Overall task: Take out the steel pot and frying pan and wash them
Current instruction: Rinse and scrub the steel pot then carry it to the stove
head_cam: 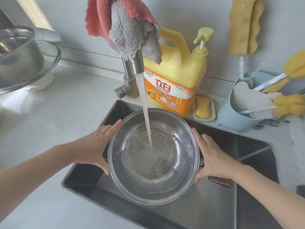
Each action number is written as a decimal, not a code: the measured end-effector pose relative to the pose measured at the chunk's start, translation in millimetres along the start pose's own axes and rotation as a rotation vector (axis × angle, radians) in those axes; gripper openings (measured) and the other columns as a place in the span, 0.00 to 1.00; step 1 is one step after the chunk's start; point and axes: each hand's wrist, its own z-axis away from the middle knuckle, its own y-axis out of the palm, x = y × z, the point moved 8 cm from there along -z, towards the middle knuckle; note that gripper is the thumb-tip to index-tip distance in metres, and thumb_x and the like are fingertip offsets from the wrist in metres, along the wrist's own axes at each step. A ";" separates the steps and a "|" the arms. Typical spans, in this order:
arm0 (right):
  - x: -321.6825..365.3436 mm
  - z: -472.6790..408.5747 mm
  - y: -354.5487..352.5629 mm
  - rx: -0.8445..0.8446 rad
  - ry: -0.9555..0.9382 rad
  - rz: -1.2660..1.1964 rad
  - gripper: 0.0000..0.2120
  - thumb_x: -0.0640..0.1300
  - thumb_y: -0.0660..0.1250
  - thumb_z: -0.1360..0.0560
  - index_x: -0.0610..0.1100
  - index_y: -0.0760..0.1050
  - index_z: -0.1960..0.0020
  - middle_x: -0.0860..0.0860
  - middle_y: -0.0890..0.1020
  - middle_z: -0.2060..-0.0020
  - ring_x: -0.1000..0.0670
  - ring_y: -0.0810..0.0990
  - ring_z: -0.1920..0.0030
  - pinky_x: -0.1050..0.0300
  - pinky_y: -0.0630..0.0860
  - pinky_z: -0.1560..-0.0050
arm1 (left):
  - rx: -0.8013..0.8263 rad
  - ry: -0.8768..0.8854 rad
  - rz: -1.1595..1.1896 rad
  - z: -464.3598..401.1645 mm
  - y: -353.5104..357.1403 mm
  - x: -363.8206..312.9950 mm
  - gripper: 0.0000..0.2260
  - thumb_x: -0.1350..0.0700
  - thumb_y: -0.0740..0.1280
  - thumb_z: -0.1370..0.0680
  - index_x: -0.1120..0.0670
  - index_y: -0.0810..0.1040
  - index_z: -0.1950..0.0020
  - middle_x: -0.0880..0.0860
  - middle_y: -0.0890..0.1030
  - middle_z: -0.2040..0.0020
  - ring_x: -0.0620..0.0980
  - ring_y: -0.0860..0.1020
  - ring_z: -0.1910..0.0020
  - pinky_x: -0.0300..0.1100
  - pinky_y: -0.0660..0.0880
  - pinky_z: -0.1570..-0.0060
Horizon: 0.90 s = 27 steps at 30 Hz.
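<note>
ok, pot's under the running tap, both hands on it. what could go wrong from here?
1. The pot is filling while held above the sink; growing weight could slip from the left hand and right hand.
2. The stream may splash onto the counter.

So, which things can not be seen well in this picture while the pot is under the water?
Head view only:
- Handles of the steel pot: covered by the left hand and right hand.
- Sink drain: hidden under the pot.
- Dark ribbed object: partly behind the right wrist, unidentifiable.
- Second pot: cut off by the left edge.
- Faucet top: wrapped by the cloth.
</note>
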 end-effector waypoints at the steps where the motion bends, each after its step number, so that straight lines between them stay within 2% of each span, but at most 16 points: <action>1: -0.5 1.6 -1.8 0.016 -0.006 0.025 0.78 0.69 0.79 0.50 0.57 0.19 0.29 0.57 0.55 0.46 0.54 0.59 0.42 0.60 0.60 0.34 | 0.008 0.002 0.022 0.0 4.6 -1.8 0.67 0.34 0.78 0.43 0.38 0.23 0.30 0.45 0.54 0.29 0.39 0.48 0.29 0.32 0.49 0.32; 4: -3.7 3.9 -5.6 0.062 -0.007 0.070 0.77 0.70 0.78 0.50 0.59 0.15 0.33 0.55 0.57 0.43 0.52 0.60 0.40 0.59 0.60 0.31 | 0.026 -0.004 0.084 -0.6 17.1 -1.4 0.66 0.35 0.79 0.42 0.36 0.22 0.32 0.45 0.53 0.27 0.38 0.48 0.29 0.33 0.47 0.32; 7: -3.0 5.4 -15.3 0.093 -0.013 0.114 0.77 0.70 0.78 0.50 0.60 0.14 0.35 0.55 0.58 0.43 0.52 0.60 0.39 0.59 0.60 0.32 | 0.033 -0.006 0.142 -0.8 29.1 0.1 0.67 0.33 0.78 0.44 0.35 0.23 0.31 0.43 0.50 0.26 0.41 0.46 0.25 0.39 0.47 0.27; 9: -2.4 6.1 -23.0 0.110 -0.016 0.146 0.76 0.71 0.77 0.49 0.59 0.14 0.35 0.56 0.57 0.43 0.53 0.59 0.39 0.61 0.60 0.34 | 0.042 0.005 0.173 -2.5 35.8 -1.6 0.68 0.32 0.78 0.44 0.37 0.23 0.30 0.41 0.48 0.25 0.41 0.44 0.25 0.38 0.46 0.27; 12: -5.9 7.7 -28.0 0.159 0.006 0.159 0.76 0.70 0.78 0.48 0.59 0.14 0.35 0.58 0.56 0.44 0.54 0.57 0.38 0.61 0.59 0.31 | 0.052 0.010 0.200 -2.4 40.2 -11.5 0.67 0.37 0.80 0.42 0.37 0.24 0.29 0.38 0.46 0.26 0.39 0.43 0.26 0.37 0.44 0.27; 15: -10.0 14.1 -25.5 0.213 0.046 0.093 0.74 0.66 0.79 0.46 0.59 0.16 0.33 0.56 0.55 0.37 0.52 0.54 0.31 0.64 0.54 0.31 | -0.014 -0.003 0.204 1.0 29.1 -19.6 0.62 0.47 0.81 0.38 0.40 0.32 0.25 0.46 0.50 0.21 0.47 0.50 0.23 0.46 0.52 0.24; 17: -13.4 21.3 -13.4 0.250 0.090 -0.002 0.74 0.64 0.80 0.45 0.59 0.17 0.32 0.56 0.53 0.32 0.52 0.49 0.26 0.65 0.50 0.31 | 0.032 0.003 0.158 3.1 20.2 -24.1 0.61 0.48 0.81 0.37 0.42 0.34 0.24 0.48 0.51 0.21 0.48 0.51 0.23 0.45 0.53 0.25; 19: -13.9 26.7 5.8 0.260 0.111 -0.093 0.75 0.66 0.80 0.49 0.61 0.18 0.31 0.59 0.49 0.28 0.54 0.44 0.23 0.61 0.49 0.26 | 0.066 0.008 0.090 1.9 10.7 -23.9 0.61 0.48 0.81 0.37 0.42 0.34 0.24 0.48 0.52 0.22 0.47 0.52 0.23 0.43 0.54 0.25; 21: -12.0 29.6 28.3 0.238 0.132 -0.169 0.78 0.71 0.79 0.55 0.63 0.18 0.32 0.59 0.42 0.24 0.57 0.40 0.23 0.59 0.48 0.23 | 0.083 -0.002 0.024 -1.8 1.0 -23.3 0.62 0.48 0.82 0.38 0.42 0.35 0.24 0.47 0.53 0.22 0.47 0.53 0.23 0.43 0.55 0.25; 23: -7.2 29.0 47.5 0.194 0.138 -0.251 0.78 0.75 0.75 0.60 0.66 0.17 0.35 0.61 0.38 0.25 0.59 0.40 0.24 0.59 0.47 0.23 | 0.085 -0.009 -0.060 -5.2 -9.5 -24.6 0.63 0.48 0.82 0.39 0.43 0.35 0.23 0.47 0.54 0.22 0.47 0.54 0.24 0.42 0.56 0.26; 25: -1.7 26.3 57.5 0.122 0.140 -0.340 0.78 0.73 0.77 0.59 0.67 0.18 0.34 0.63 0.40 0.26 0.58 0.43 0.23 0.57 0.51 0.24 | 0.080 0.012 -0.138 -5.3 -21.1 -25.8 0.64 0.45 0.82 0.39 0.44 0.33 0.23 0.46 0.55 0.24 0.46 0.54 0.24 0.40 0.55 0.26; 27: -0.5 23.0 56.8 0.036 0.147 -0.375 0.79 0.70 0.79 0.59 0.67 0.20 0.32 0.60 0.41 0.24 0.56 0.44 0.22 0.52 0.53 0.23 | 0.064 0.062 -0.174 -3.6 -30.3 -24.8 0.65 0.41 0.80 0.41 0.43 0.31 0.24 0.44 0.58 0.27 0.43 0.55 0.26 0.37 0.54 0.28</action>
